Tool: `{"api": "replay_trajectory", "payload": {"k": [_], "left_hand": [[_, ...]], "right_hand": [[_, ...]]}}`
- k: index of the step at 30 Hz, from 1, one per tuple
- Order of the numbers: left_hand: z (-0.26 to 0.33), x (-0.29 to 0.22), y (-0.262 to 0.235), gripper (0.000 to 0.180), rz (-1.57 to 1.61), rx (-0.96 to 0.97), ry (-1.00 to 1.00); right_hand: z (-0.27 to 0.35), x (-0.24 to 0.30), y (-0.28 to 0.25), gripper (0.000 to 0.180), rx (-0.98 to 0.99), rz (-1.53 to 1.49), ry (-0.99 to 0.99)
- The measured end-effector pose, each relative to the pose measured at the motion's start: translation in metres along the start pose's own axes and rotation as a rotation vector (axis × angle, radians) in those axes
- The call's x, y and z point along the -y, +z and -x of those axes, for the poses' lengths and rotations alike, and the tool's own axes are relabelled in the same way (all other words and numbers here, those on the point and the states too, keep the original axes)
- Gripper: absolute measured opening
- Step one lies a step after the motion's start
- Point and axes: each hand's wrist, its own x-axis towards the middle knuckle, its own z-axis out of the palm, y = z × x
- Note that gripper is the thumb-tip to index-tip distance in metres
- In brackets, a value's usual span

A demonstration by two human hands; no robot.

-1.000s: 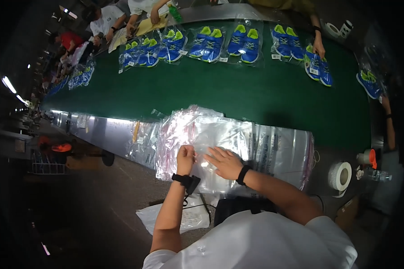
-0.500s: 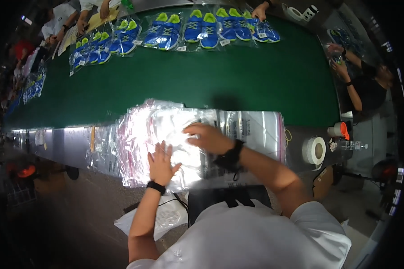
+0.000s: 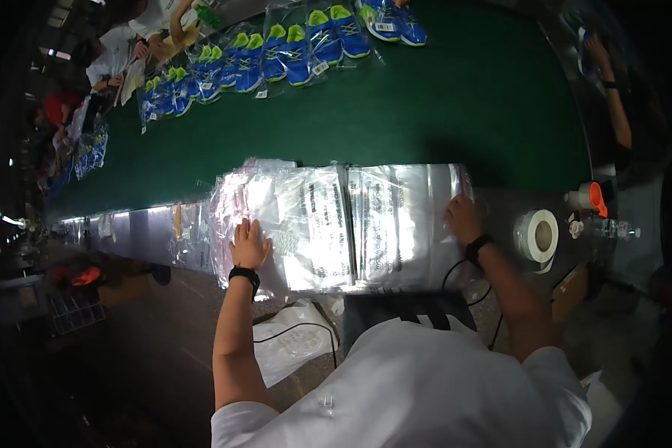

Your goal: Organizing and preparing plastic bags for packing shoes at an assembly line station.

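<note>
A wide stack of clear plastic bags (image 3: 299,224) with dark printing and pinkish edges lies along the near side of the table. On its left part my left hand (image 3: 250,246) rests flat, fingers a little apart. At the far right end, my right hand (image 3: 463,219) has its fingers bent round the edge of a clear plastic bag (image 3: 396,224). A dark line runs down between the left and right parts of the bags. Glare hides much of their surface, and my right fingertips show only in part.
Bagged blue shoes (image 3: 291,56) with lime linings line the far side of the green table (image 3: 388,119). To the right are a white label roll (image 3: 539,236) and an orange-topped container (image 3: 596,198). Co-workers' hands (image 3: 178,33) show far left; another arm (image 3: 616,112) is at right.
My right hand has moved from the stack's middle to its right end, and a printed bag now covers the right part. My left hand stays on the left part. The view has shifted.
</note>
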Motion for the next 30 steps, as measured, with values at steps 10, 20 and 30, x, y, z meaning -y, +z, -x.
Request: {"api": "replay_trajectory", "payload": {"k": [10, 20, 30], "left_hand": [[0.041, -0.061, -0.026, 0.063, -0.026, -0.391, 0.427], [0.064, -0.011, 0.026, 0.068, 0.346, -0.413, 0.013], [0.162, 0.0, 0.083, 0.059, 0.639, -0.545, -0.272]], "right_hand": [[-0.021, -0.017, -0.008, 0.015, -0.327, 0.022, 0.408], [0.024, 0.164, -0.03, 0.036, -0.116, -0.026, -0.493], [0.015, 0.215, 0.034, 0.055, 0.266, -0.029, -0.669]]}}
